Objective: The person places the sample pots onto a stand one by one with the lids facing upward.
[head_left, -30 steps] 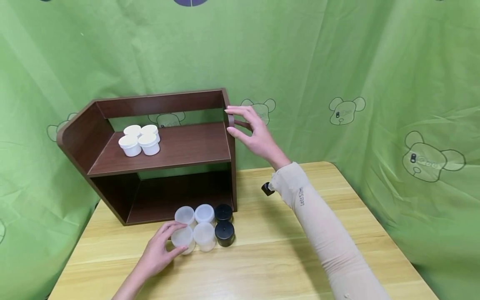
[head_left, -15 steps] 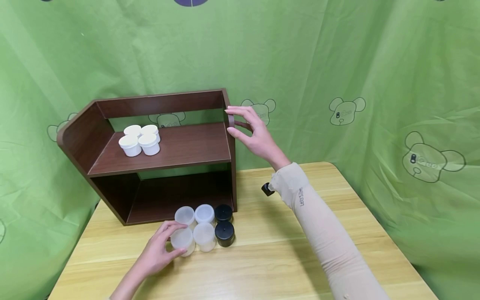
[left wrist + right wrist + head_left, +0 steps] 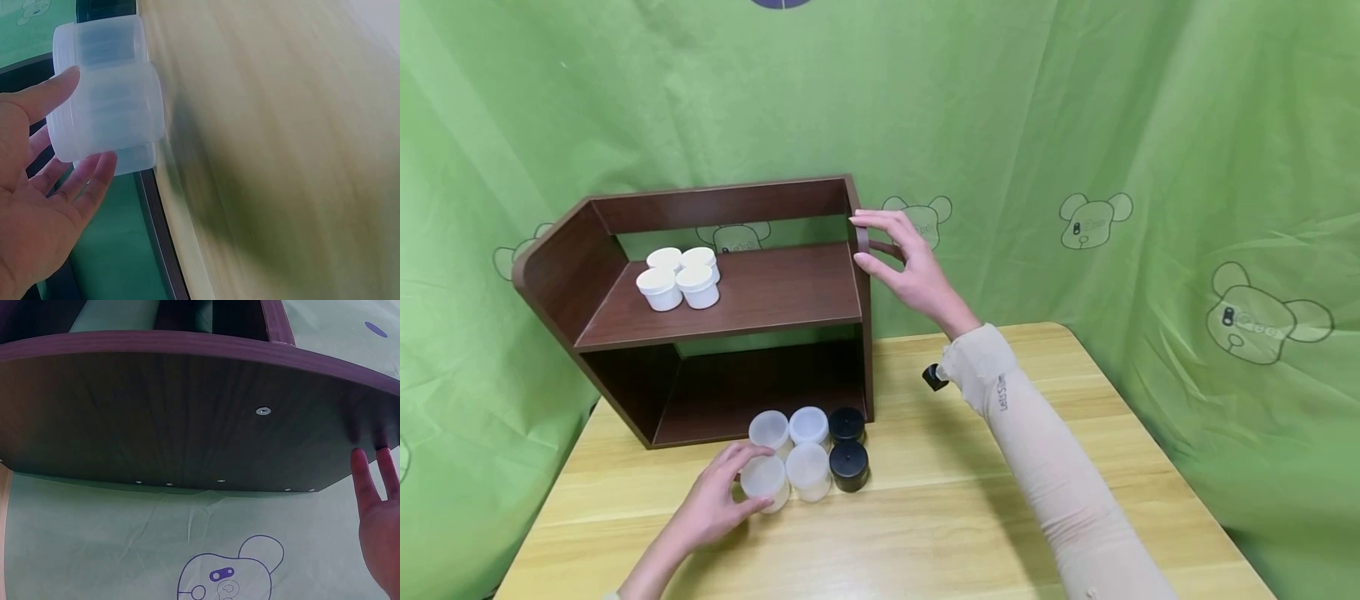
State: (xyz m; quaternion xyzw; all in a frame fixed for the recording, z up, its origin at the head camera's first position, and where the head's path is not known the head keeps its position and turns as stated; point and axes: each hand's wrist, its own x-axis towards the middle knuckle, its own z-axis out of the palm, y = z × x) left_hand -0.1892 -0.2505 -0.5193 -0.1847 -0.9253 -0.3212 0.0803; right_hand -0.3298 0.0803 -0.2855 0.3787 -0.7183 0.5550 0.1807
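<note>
My left hand (image 3: 711, 504) grips a translucent lidded jar (image 3: 763, 482) at the front left of a small group, thumb on one side and fingers on the other. Beside and behind it stand more translucent jars (image 3: 809, 475) and two black-lidded jars (image 3: 850, 468), all upright on the table. In the left wrist view, the thumb and fingertips lie on the jar (image 3: 119, 112). My right hand (image 3: 913, 267) is at the upper right side of a dark brown shelf (image 3: 775, 287). The right wrist view shows straight fingertips against or very near the side panel (image 3: 187, 419).
Several white lidded jars (image 3: 698, 290) stand on the shelf's upper board at the left. A wood-grain table (image 3: 940, 517) carries the shelf, whose lower compartment (image 3: 767, 383) opens behind the jars. Green printed curtain (image 3: 1000, 150) hangs around it. A small black object (image 3: 934, 377) is by the right cuff.
The jar in my left hand has shifted slightly toward me, a little away from the one behind it. My right hand stays in place.
</note>
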